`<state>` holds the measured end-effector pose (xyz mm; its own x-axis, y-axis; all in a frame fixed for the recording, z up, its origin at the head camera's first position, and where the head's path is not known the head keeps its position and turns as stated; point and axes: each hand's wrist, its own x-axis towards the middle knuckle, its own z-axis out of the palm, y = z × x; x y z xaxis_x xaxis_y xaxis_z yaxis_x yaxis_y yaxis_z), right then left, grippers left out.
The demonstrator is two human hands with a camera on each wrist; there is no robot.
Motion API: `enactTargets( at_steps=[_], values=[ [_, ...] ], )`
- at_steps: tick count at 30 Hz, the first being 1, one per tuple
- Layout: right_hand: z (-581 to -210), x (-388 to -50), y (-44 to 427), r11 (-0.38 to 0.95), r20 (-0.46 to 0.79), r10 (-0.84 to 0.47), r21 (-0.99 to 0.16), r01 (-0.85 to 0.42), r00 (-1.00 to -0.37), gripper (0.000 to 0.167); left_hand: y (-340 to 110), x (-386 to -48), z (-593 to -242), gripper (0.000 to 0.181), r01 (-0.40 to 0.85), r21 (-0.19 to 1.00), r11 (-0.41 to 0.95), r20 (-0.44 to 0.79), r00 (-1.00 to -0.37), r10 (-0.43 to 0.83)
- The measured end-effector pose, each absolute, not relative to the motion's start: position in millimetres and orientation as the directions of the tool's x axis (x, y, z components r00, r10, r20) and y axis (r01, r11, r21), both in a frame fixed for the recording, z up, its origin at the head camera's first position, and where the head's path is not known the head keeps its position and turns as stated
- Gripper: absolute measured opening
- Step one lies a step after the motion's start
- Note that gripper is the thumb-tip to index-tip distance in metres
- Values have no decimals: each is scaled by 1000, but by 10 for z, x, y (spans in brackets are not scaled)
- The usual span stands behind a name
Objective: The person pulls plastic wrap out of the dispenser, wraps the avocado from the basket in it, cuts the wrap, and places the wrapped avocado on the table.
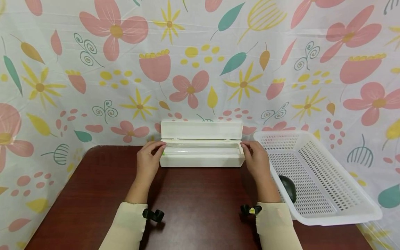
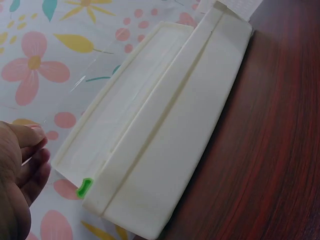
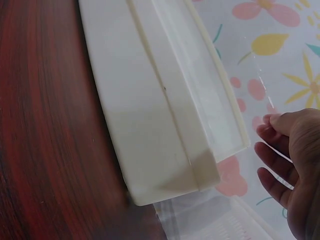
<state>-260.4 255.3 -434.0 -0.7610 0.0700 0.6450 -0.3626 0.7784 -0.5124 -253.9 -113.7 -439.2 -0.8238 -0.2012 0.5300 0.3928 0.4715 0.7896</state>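
Observation:
A long white cling film dispenser [image 1: 202, 161] stands at the back of the table, its lid [image 1: 201, 130] raised. Inside lies a shiny roll of film [image 1: 201, 151]. At the dispenser's left end, my left hand [image 1: 147, 160] pinches one corner of the clear film between thumb and forefinger. My right hand [image 1: 258, 160] pinches the opposite corner at the right end. Between both hands the film's edge stretches, seen as a faint line in the wrist views. A small green piece [image 2: 85, 188] sits at the dispenser's left end.
A white perforated basket [image 1: 337, 221] stands to the right, close by my right forearm. In it lies a dark, rounded object [image 1: 288, 188] of unclear kind. Behind the dark red-brown table [image 1: 200, 208] hangs a flower-patterned cloth [image 1: 190, 45].

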Motion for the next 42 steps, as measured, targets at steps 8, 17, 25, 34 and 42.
enactTargets(
  at_steps=[8,17,25,34,42],
  values=[
    [-4329,-2601,2557,761,676,72,-513,-397,-734,14,-1128,-2520,-4363,12,395,778,488,547,-809,-218],
    [-4315,-2589,2550,750,707,73,-503,-428,-703,14,-1137,-2488,-4358,13,382,799,464,523,-822,-223],
    [-4309,-2609,2552,735,757,71,-480,-479,-649,14,-1142,-2465,-4309,14,385,799,463,527,-818,-230],
    [-4260,-2592,2557,754,797,82,-443,-486,-599,12,-1142,-2447,-4261,14,409,798,443,543,-807,-233],
    [-4231,-2555,2555,743,819,102,-440,-504,-565,12,-1143,-2415,-4231,14,418,793,442,553,-799,-236]
  ],
)
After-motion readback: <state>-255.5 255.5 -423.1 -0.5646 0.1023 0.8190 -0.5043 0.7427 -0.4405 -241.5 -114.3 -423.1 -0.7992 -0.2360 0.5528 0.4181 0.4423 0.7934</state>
